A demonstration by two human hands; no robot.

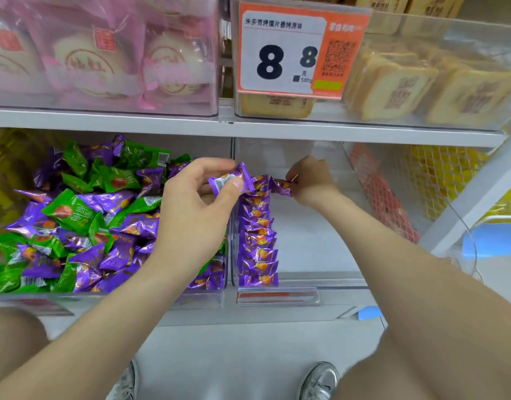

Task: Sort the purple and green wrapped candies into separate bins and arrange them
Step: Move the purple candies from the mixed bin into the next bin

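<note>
Purple foil, glossy and crinkled with an orange fruit print, wraps the candy (228, 181) pinched by the left hand (196, 203) between thumb and fingers, above where the two bins meet. The right hand (312, 180) pinches a second purple candy (281, 186) by its crimped end at the back of the clear plastic right bin (314, 243), heading a neat overlapping row (258, 241). The left bin (104, 298) holds a loose purple-and-green heap (75, 220).

Cropped: mixed bin (104, 298) at left, shoes (320, 379) below.
</note>
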